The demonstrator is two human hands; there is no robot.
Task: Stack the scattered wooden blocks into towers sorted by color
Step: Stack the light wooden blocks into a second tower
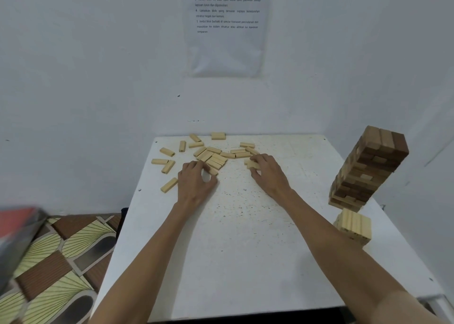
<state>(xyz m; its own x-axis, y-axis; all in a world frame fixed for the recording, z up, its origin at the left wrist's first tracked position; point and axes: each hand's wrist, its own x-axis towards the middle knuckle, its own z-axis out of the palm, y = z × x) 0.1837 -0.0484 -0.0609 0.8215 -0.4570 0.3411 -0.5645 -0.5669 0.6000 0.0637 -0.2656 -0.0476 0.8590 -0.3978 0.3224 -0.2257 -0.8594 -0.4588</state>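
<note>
A white speckled table (245,237) stands against a pale wall. At its right edge rises a tall tower of mixed brown and pale wooden blocks (368,168), with a short pale block stack (353,225) beside it. Scattered pale wooden blocks (213,155) lie at the far side. The left hand (196,182) pinches one block; the right hand (269,173) grips another.

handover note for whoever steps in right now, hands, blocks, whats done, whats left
Left hand: grip closing on a light block at the near edge of the scattered pile.
Right hand: grip shut on light blocks.
Done: tall mixed brown-and-light tower at the table's right edge; short light stack in front of it.
Left: roughly two dozen light blocks lie loose across the far left and centre; gather and stack them.
</note>
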